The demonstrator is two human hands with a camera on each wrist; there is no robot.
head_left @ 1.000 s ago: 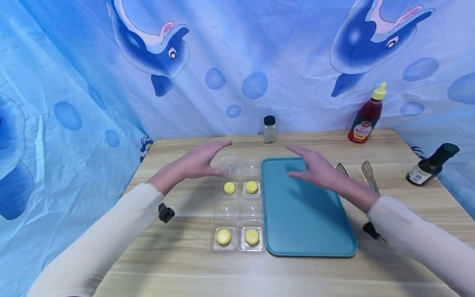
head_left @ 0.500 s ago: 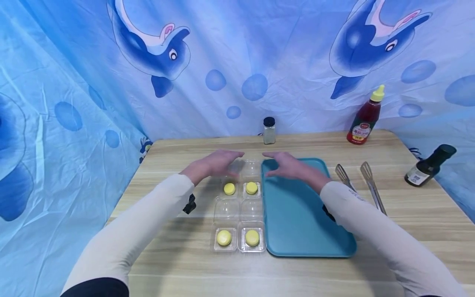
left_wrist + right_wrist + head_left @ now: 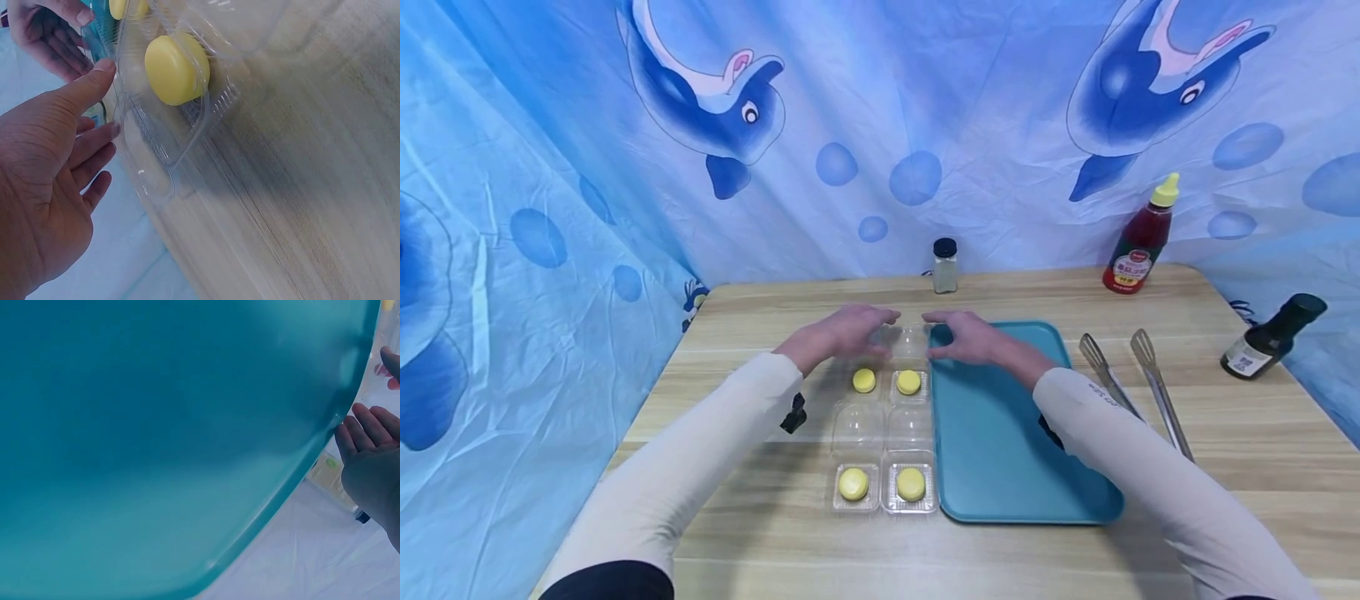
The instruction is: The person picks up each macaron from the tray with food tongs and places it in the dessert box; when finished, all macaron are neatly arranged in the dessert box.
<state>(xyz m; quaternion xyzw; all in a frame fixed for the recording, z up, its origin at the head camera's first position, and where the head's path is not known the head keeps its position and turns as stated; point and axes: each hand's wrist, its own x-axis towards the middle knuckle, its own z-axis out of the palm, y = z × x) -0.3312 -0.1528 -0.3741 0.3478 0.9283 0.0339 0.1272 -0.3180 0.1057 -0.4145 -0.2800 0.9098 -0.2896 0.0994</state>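
My left hand [image 3: 850,329] hovers at the raised lid of the far-left clear plastic box, thumb and fingers apart and fairly straight. In the left wrist view my left hand [image 3: 50,156] has its fingertips right beside the clear box [image 3: 165,153], which holds a round yellow cake like a macaron [image 3: 175,69]; contact is hard to tell. Facing it, my right hand [image 3: 967,337] is over the tray's far-left corner, fingertips near the far-right box's lid [image 3: 910,342]. Nothing is gripped by either hand. Nearer me, two more opened boxes hold similar yellow cakes [image 3: 853,484].
A teal tray [image 3: 1007,450] adjoins the boxes on the right. Beyond it lie metal tongs [image 3: 1157,383]. A black-capped jar [image 3: 945,267], a red sauce bottle [image 3: 1138,242] and a dark bottle [image 3: 1270,337] stand at the table's back and right.
Both hands have moved inward toward each other, closing the gap over the far boxes. The right hand has come left across the tray, uncovering the tongs. The boxes and cakes stay put.
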